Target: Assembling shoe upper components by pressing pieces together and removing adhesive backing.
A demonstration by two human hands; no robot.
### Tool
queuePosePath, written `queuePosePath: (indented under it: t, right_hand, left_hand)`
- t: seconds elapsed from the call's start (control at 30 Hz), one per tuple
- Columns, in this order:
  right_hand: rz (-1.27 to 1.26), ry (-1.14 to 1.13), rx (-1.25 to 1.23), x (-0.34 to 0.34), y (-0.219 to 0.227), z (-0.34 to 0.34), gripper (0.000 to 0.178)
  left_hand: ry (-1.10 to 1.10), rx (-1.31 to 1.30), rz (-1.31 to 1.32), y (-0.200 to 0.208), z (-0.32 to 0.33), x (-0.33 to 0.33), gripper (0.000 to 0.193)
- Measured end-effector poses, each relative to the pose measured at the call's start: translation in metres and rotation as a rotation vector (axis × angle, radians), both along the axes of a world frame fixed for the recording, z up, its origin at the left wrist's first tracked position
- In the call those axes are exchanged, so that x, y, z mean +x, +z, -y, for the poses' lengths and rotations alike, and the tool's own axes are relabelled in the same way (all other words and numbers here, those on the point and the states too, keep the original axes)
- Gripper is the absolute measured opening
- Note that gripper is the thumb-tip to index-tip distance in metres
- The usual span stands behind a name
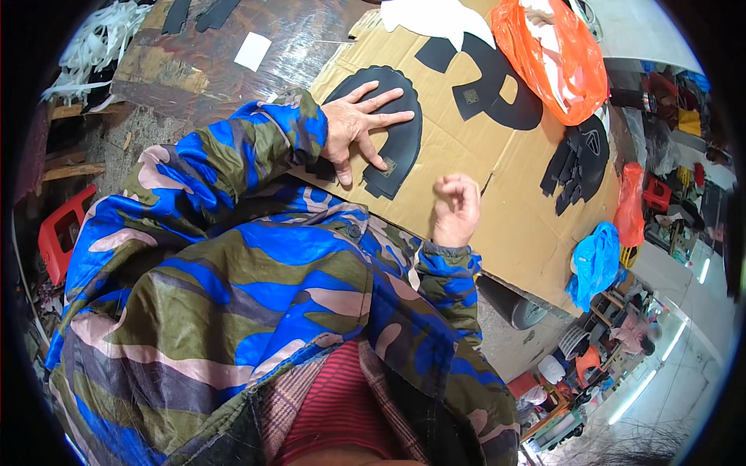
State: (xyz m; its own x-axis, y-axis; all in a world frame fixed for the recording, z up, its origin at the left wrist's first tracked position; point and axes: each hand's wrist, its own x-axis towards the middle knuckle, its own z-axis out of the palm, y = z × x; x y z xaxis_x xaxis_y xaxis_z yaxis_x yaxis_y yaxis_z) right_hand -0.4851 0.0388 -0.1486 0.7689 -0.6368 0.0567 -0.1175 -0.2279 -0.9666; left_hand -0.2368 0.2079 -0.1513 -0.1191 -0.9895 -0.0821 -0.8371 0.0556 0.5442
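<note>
My left hand (358, 128) lies with fingers spread on a black horseshoe-shaped piece (410, 116) that looks like a shoe upper. The piece rests flat on a brown cardboard sheet (435, 147), has a wavy outer edge, and carries a small printed square near one end. To its right, my right hand (457, 208) is curled above the cardboard, fingers bent in toward the palm. Whether anything is inside those fingers is hidden. Another black cut piece (517, 105) of similar shape lies farther off on the cardboard, overlapping others.
An orange plastic bag (571, 66) with white contents sits at the far right, beside white pieces (435, 17). Stacked black pieces (576, 165) and a blue bag (594, 264) lie along the right edge. A white square (252, 51) rests on the worn wooden table (210, 85).
</note>
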Motion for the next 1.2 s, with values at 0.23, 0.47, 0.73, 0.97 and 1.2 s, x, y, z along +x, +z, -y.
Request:
queuePosePath:
  t: [0.23,0.47,0.73,0.97,1.2]
  right_hand:
    - [-0.004,0.205,-0.289,0.104,0.002,-0.028,0.051]
    - [-0.294,0.288,-0.978,0.105,-0.042,-0.040,0.078]
    - [-0.491,0.447,-0.880,0.051,-0.023,-0.064,0.096]
    - [-0.424,0.542,-0.789,0.009,-0.020,-0.070,0.093]
    - [-0.506,0.750,-0.580,-0.034,0.024,-0.056,0.068]
  left_hand:
    - [0.141,-0.053,-0.205,0.002,-0.005,-0.001,0.080]
    - [0.478,-0.283,0.292,-0.032,-0.001,-0.027,0.095]
    - [0.602,-0.217,0.291,-0.028,-0.005,-0.032,0.109]
    - [0.615,-0.245,0.347,-0.032,-0.003,-0.032,0.107]
    - [0.594,-0.188,0.429,-0.033,-0.004,-0.031,0.105]
